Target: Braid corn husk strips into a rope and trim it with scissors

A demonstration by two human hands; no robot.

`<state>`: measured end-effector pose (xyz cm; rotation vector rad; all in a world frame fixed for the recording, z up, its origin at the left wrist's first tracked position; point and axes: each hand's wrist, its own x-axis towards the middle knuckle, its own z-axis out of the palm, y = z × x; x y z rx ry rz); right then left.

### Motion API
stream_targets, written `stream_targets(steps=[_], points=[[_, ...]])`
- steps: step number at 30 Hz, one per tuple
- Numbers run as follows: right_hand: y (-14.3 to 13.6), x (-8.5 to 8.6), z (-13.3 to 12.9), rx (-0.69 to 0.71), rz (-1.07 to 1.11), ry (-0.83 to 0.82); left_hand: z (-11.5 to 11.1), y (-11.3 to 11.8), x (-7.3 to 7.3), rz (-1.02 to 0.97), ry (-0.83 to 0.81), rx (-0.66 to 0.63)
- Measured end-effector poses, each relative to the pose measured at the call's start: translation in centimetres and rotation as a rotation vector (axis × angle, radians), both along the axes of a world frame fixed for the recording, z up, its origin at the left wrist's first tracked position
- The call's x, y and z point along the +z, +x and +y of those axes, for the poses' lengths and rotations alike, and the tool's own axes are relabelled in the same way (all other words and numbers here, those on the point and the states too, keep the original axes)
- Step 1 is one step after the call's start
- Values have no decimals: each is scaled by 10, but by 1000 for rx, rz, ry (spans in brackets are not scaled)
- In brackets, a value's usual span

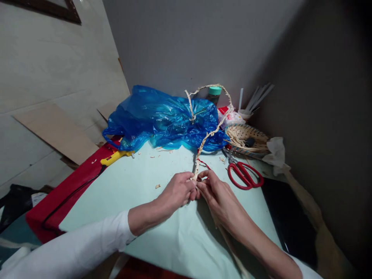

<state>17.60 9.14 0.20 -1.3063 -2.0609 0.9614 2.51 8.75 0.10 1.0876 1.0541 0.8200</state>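
Beyond the left hand (180,189) and right hand (220,195), both pinching a braid (200,147), lie scissors (245,177), basket (250,152) and blue bag (159,112).

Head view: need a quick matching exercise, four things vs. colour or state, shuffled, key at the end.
Things:
1. Braid
2. Scissors
3. Plastic bag
4. Corded tool

Colour or state:
A. Yellow, lying left of both hands
B. Translucent blue, crumpled
C. Lower part held by the left hand and right hand
D. Red handles, lying on the pale green cloth

Pairs: 1-C, 2-D, 3-B, 4-A
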Motion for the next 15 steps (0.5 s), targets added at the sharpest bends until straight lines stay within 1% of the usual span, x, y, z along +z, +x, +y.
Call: stream_targets(steps=[4,6,8,10,13,15], points=[[2,12,-4,-15,-516,200,-1,0,2,111,72,31],[1,17,-7,-11,-651,307,0,-1,3,126,70,47],[0,19,-12,24,-661,365,1,-2,4,101,44,69],[-3,18,-16,81,-600,372,1,-3,3,51,14,78],[-9,12,-22,158,-508,356,3,-5,3,-50,-59,51],[-13,7,-25,178,-511,367,3,-7,3,-148,-130,27]])
